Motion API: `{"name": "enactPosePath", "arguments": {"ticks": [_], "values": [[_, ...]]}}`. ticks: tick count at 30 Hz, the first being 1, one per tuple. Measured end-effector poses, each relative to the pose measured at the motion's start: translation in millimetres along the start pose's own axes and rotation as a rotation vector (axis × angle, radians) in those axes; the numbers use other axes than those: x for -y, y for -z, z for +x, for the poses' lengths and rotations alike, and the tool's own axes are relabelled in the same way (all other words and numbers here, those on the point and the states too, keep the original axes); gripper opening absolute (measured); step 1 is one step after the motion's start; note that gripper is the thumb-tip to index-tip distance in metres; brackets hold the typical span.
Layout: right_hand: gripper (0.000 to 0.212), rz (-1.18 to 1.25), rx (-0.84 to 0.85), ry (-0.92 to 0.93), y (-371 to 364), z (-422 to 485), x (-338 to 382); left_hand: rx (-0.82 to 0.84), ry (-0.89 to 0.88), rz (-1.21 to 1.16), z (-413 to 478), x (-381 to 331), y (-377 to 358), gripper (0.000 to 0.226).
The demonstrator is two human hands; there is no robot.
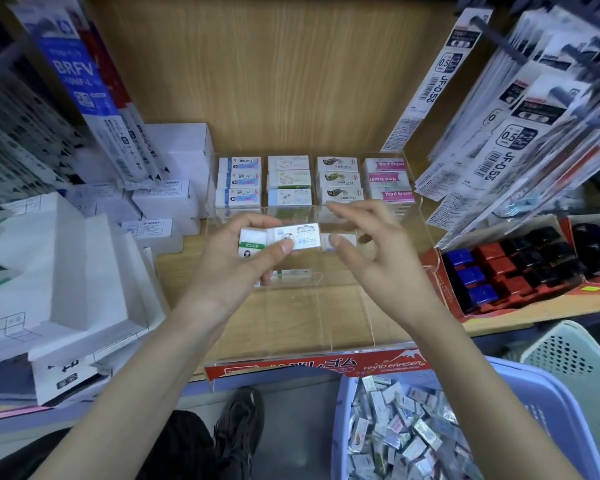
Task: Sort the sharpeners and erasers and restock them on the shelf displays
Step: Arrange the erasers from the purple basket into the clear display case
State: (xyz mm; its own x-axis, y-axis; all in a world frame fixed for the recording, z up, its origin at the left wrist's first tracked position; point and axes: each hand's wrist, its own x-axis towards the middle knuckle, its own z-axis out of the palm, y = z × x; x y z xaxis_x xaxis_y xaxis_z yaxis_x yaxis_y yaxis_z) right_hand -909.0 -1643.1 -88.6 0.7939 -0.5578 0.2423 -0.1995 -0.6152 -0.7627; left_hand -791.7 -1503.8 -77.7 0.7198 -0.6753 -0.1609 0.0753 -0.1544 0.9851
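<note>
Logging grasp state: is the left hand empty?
No, the left hand holds a few wrapped erasers between thumb and fingers over the clear display tray.

Glossy, smooth clear acrylic forms the eraser display tray (309, 317), set against a matt wood-grain shelf panel (274, 81); at the tray's back, rows of boxed erasers (289, 183) show printed paper sleeves with a faint sheen; above its middle, the left hand (243, 261) grips a sleeved eraser (300, 237) in the same smooth paper; left of the tray, white cardboard boxes (49, 258) look matt; right of it, a red card carton (443, 282) holds shiny plastic blocks (499, 266) in blue, red and black; above the carton, refill packs (520, 140) gleam in clear film; in front of the tray, a smooth lavender plastic basket (534, 393) carries film-wrapped erasers (395, 438), crinkled and glossy; beside it, a pale perforated plastic basket (575, 362).
</note>
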Motion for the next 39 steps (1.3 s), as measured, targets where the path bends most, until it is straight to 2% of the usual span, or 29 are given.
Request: {"name": "enactPosePath", "arguments": {"ticks": [1, 4, 7, 9, 10, 13, 14, 17, 21, 24, 27, 30, 31, 33, 35, 37, 39], "values": [[0.039, 0.084, 0.027, 0.052, 1, -7, 6, 0.014, -0.005, 0.001, -1, 0, -1, 0.018], [0.036, -0.071, 0.032, 0.217, -4, -12, 4, 0.081, -0.011, 0.042, -3, 3, -5, 0.018], [0.032, -0.177, -0.045, 0.153, 2, -7, -11, 0.051, 0.068, 0.049, -1, 6, -7, 0.033], [0.029, -0.328, -0.112, 0.066, 10, -5, -26, -0.06, 0.168, -0.054, 3, 5, -7, 0.043], [0.027, -0.416, -0.12, 0.045, 13, -4, -33, -0.105, 0.217, -0.141, 4, 3, -6, 0.039], [0.02, -0.572, -0.031, 0.027, 10, 1, -41, -0.104, 0.285, -0.254, 5, 1, -4, 0.023], [0.019, -0.58, 0.01, 0.009, 8, 3, -40, -0.082, 0.279, -0.25, 5, 2, -4, 0.026], [0.02, -0.669, 0.122, -0.037, 8, 13, -36, -0.063, 0.255, -0.234, 4, 3, -3, 0.054], [0.01, -0.786, 0.241, -0.087, 3, 28, -31, -0.044, 0.226, -0.215, 6, 6, -5, 0.045], [0.01, -0.903, 0.276, -0.073, -4, 35, -27, 0.035, 0.267, -0.415, 3, 3, -6, 0.035], [0.018, -0.977, 0.312, -0.05, -6, 37, -30, 0.1, 0.311, -0.537, 1, 0, -5, 0.047], [0.025, -0.885, 0.317, -0.067, -4, 33, -31, 0.113, 0.314, -0.524, 1, 0, -6, 0.052], [0.026, -0.829, 0.263, -0.058, -2, 28, -30, 0.125, 0.314, -0.516, 1, 0, -7, 0.052], [0.026, -0.65, 0.031, -0.026, 4, 13, -20, 0.14, 0.318, -0.515, 1, -1, -8, 0.05], [0.024, -0.322, -0.11, -0.094, 4, -5, 0, 0.13, 0.315, -0.51, 1, 0, -10, 0.042], [0.016, 0.063, -0.033, -0.259, -6, -18, 17, 0.13, 0.315, -0.439, 1, 4, -12, 0.034], [0.007, 0.321, -0.033, -0.386, -20, -24, 25, 0.183, 0.301, -0.307, 0, 10, -15, 0.028]]}}
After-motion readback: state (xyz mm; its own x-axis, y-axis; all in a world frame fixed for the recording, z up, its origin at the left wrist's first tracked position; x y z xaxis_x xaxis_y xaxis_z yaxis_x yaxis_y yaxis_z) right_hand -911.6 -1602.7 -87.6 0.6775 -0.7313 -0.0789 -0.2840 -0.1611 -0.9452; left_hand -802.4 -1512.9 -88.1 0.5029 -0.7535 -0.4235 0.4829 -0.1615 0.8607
